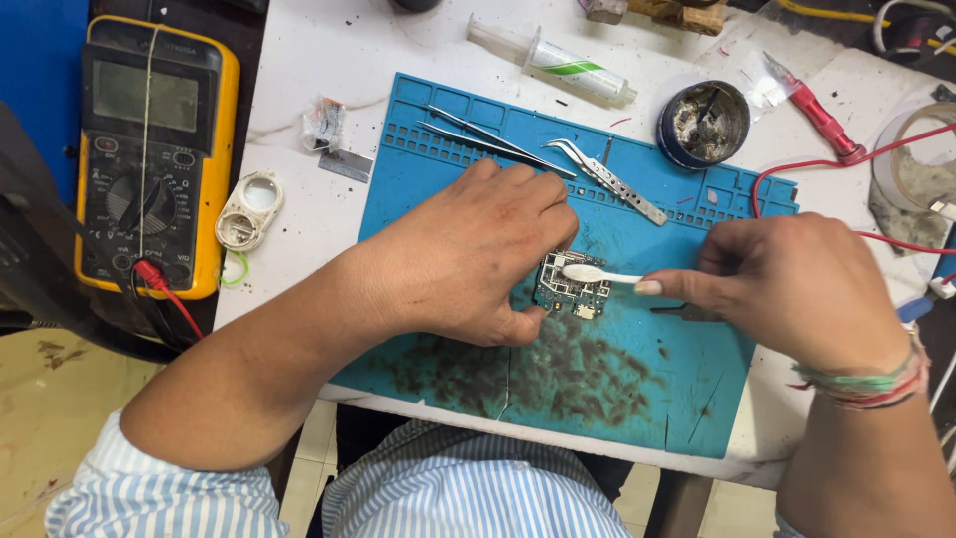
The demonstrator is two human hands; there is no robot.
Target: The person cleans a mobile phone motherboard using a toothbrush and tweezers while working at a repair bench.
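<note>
My left hand (478,254) pins the small circuit board (571,286) on the blue work mat (637,399); my right hand (797,289) pinches a white brush (597,274), its head resting on the board.

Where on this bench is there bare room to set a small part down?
Bare patches: the blue mat near its front right corner, and white tabletop between syringe and foil scrap. Crowded: around the circuit board, tweezers and both hands.

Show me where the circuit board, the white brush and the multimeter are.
circuit board (566,291): head view, lower middle of the board.
white brush (588,273): head view, its bristle head.
multimeter (149,149): head view, dark front face.
</note>
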